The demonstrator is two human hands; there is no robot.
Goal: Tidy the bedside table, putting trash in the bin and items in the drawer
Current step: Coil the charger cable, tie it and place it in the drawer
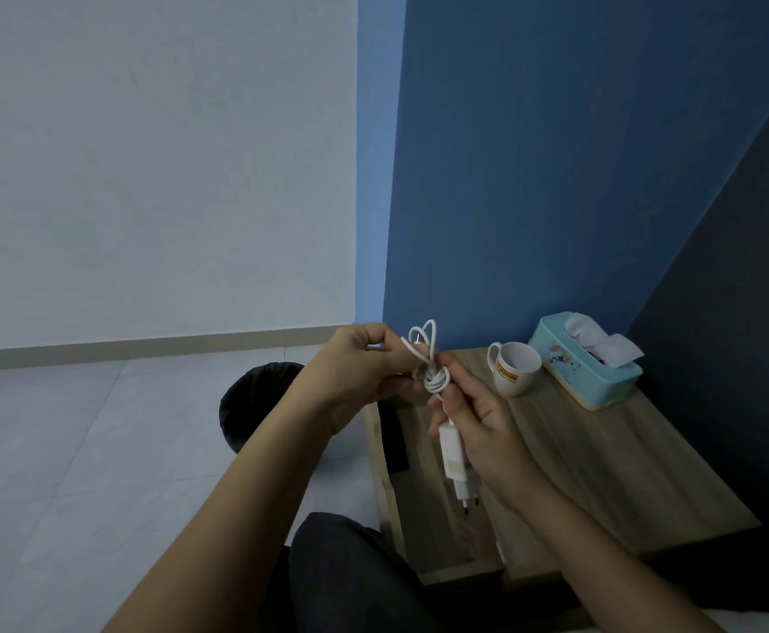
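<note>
So the person has both hands up in front of them, over the near-left corner of the bedside table point(602, 459), busy with a white phone charger. The right hand point(487, 422) is closed around the charger's adapter point(453, 459), which hangs with its long axis roughly vertical, plug pins pointing down toward 6 o'clock. The left hand point(360, 372) is pinched shut on the coiled cable point(430, 363), bundled just above the adapter with a couple of loops poking up at 12 o'clock.

Looks like the cable is being wrapped up before it goes away — the drawer is the likely destination. An open wooden compartment sits right below the hands at about 6 o'clock, so the right hand is nearer and the drop would be mostly straight down. Whether that's the drawer or just a shelf is hard to tell.

The black bin point(255, 399) sits on the floor at 9 o'clock, half hidden behind the left forearm. A white mug point(513, 367) and a tissue box point(588, 363) remain on the tabletop at 2 o'clock.
</note>
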